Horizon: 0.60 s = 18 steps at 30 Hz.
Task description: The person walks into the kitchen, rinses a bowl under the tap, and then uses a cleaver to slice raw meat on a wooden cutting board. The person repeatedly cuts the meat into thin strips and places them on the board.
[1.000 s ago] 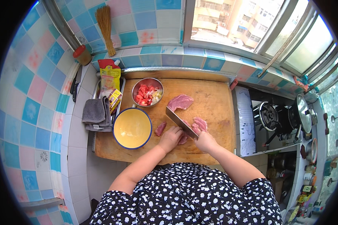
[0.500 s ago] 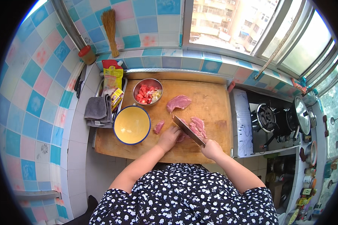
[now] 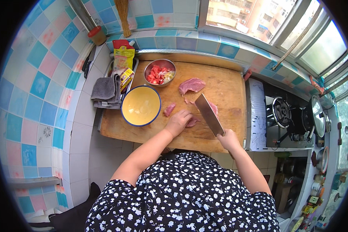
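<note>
In my right hand [image 3: 229,140] is the handle of a cleaver [image 3: 209,115], fingers wrapped round it. The broad blade points away and to the left, partly covering a piece of raw meat [image 3: 214,108]. My left hand [image 3: 178,122] is closed, its bent fingers on a smaller piece of raw meat [image 3: 192,122] left of the blade. Behind the blade's tip lies a thick pink meat slab [image 3: 191,85]. A small meat chunk [image 3: 169,110] rests just beyond my left hand. All of this meat is on a wooden cutting board [image 3: 228,83].
A yellow bowl with a blue rim [image 3: 141,106] stands on the board's left. Behind it, a steel bowl [image 3: 147,78] holds red chunks and pale bits. Packets [image 3: 123,58] and a grey towel [image 3: 106,91] lie farther left. A gas stove [image 3: 281,110] is on the right.
The cleaver has moved right, away from my left hand, and its blade now shows broadside. My left hand stays at the meat. The whole view has shifted slightly.
</note>
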Available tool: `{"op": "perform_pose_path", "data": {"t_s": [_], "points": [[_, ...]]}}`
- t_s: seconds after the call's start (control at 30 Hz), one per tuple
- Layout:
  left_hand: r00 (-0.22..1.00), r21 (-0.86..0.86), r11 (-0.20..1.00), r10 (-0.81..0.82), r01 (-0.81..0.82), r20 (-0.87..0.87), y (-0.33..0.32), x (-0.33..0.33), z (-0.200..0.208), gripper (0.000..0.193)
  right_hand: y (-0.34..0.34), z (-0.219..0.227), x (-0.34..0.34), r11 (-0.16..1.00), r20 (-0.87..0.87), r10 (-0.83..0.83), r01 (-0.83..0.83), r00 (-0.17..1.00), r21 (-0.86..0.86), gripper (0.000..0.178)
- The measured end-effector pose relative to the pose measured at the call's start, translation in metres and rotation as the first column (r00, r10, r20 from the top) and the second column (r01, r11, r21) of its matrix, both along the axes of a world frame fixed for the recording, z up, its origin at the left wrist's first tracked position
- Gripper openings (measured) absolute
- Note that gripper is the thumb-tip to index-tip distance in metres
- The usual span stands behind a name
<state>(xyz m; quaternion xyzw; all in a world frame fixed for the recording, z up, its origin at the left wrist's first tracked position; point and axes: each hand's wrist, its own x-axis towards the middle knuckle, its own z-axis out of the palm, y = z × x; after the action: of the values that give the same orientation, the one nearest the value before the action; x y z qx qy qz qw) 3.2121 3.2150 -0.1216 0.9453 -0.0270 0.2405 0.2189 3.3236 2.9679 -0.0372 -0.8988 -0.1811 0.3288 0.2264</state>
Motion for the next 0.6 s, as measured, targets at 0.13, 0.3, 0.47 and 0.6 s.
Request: {"op": "perform_pose_path", "data": {"t_s": [0.13, 0.3, 0.47, 0.6], "points": [[0.997, -0.2, 0.979, 0.055, -0.044, 0.052, 0.0, -0.005, -0.011, 0.017, 0.002, 0.015, -0.006, 0.996, 0.083, 0.04, -0.046, 0.996, 0.072, 0.03], [0.993, -0.145, 0.987, 0.086, -0.074, 0.082, 0.003, -0.01, -0.006, 0.015, 0.027, 0.036, -0.01, 0.979, 0.189, 0.172, -0.189, 0.967, 0.075, 0.03], [0.997, -0.12, 0.991, 0.066, -0.062, 0.029, 0.002, -0.006, -0.008, 0.013, 0.037, 0.022, -0.007, 0.964, 0.195, 0.266, -0.259, 0.944, -0.06, 0.03], [0.997, -0.136, 0.989, 0.062, -0.056, 0.043, 0.002, -0.005, -0.004, 0.013, 0.042, 0.017, -0.006, 0.959, 0.133, 0.268, -0.25, 0.954, -0.136, 0.031]]}}
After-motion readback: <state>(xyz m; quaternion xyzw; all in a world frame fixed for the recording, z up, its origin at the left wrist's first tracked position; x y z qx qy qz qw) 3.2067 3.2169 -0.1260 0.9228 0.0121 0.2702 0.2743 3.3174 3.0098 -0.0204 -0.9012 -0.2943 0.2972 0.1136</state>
